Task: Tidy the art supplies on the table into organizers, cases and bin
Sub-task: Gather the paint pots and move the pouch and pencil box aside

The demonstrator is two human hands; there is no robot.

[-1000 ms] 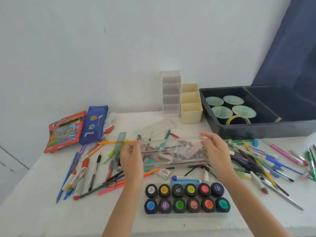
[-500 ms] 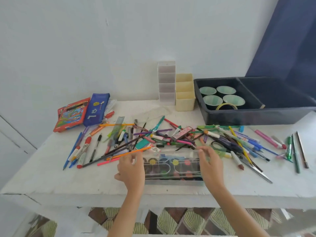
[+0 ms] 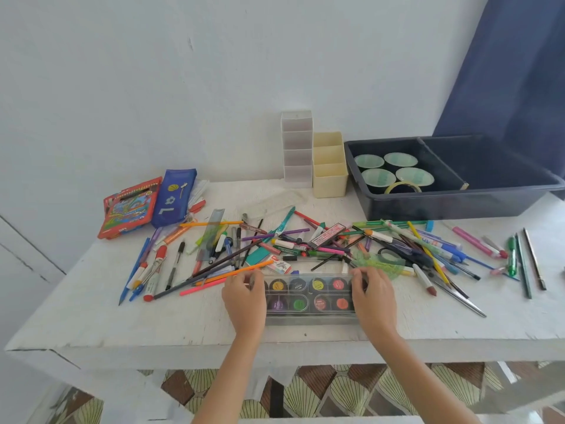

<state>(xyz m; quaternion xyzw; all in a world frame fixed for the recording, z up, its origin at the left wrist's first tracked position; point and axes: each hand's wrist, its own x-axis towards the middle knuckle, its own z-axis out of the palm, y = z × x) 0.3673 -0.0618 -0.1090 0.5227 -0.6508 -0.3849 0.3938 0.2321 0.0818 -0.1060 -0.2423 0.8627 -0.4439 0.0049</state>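
Paint case (image 3: 308, 313), lower centre | left hand (image 3: 244, 298), right hand (image 3: 374, 298) clasp its ends | risk: closes crooked if orange pencil (image 3: 235, 273) snags

two organizers (image 3: 297, 148), one bin (image 3: 443, 206), four green cups (image 3: 400, 159), one paint set (image 3: 308, 296)

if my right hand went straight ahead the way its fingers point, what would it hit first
Most likely the crumpled green mesh, which lies just beyond the right hand where it grips the end of the paint set case. Depth is hard to judge from this one view.
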